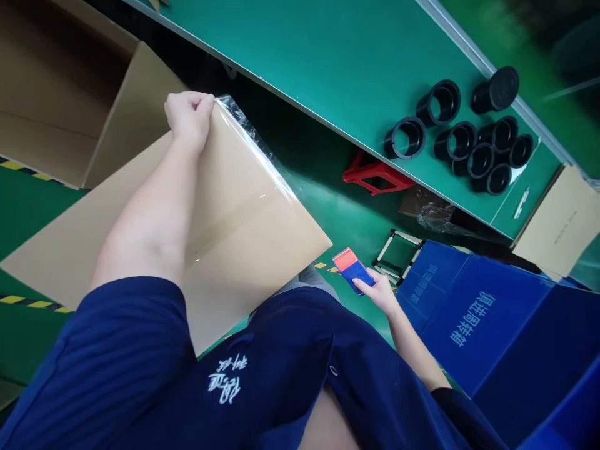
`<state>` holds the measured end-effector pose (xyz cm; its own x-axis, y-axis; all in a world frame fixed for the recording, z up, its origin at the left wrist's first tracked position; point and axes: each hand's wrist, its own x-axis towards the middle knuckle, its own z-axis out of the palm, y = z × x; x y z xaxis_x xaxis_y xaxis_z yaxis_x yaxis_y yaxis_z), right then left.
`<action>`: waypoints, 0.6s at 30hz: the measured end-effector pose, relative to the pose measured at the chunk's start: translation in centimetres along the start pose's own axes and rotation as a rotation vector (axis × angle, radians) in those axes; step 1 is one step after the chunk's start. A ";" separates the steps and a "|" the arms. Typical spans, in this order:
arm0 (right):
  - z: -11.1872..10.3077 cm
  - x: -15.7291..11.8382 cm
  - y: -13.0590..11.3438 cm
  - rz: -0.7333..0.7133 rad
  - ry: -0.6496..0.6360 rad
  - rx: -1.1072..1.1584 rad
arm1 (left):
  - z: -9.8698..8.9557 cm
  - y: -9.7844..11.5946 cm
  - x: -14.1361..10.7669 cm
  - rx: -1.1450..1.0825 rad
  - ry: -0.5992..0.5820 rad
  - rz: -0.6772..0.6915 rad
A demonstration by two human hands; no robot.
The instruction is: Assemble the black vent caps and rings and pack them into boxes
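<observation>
Left hand (189, 119) pinches the cardboard (248, 212), likely light, stiff, best edge-held; right hand (380, 291), beside the cardboard, clasps a blue-and-orange tool (352, 270).

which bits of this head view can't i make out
All in the head view:
- Cardboard sheet: the left hand and arm cover part of it.
- Blue-and-orange tool: the right hand's fingers cover part of its handle.
- Red stool: partly hidden by the green table.
- Open cardboard box: cut off by the left edge.
- Tan cardboard piece: print too small to read.
</observation>
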<state>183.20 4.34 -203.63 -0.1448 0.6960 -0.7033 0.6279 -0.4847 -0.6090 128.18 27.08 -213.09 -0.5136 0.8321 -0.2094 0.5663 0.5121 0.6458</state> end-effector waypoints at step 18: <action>5.4 4.1 10.5 0.213 0.059 -0.565 | 5.8 -2.4 -46.5 -0.152 0.163 0.071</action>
<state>185.01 -0.79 -214.85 0.0606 0.6507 -0.7569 0.9496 -0.2713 -0.1571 154.47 -11.55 -209.16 -0.5803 0.8131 -0.0462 0.5077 0.4055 0.7601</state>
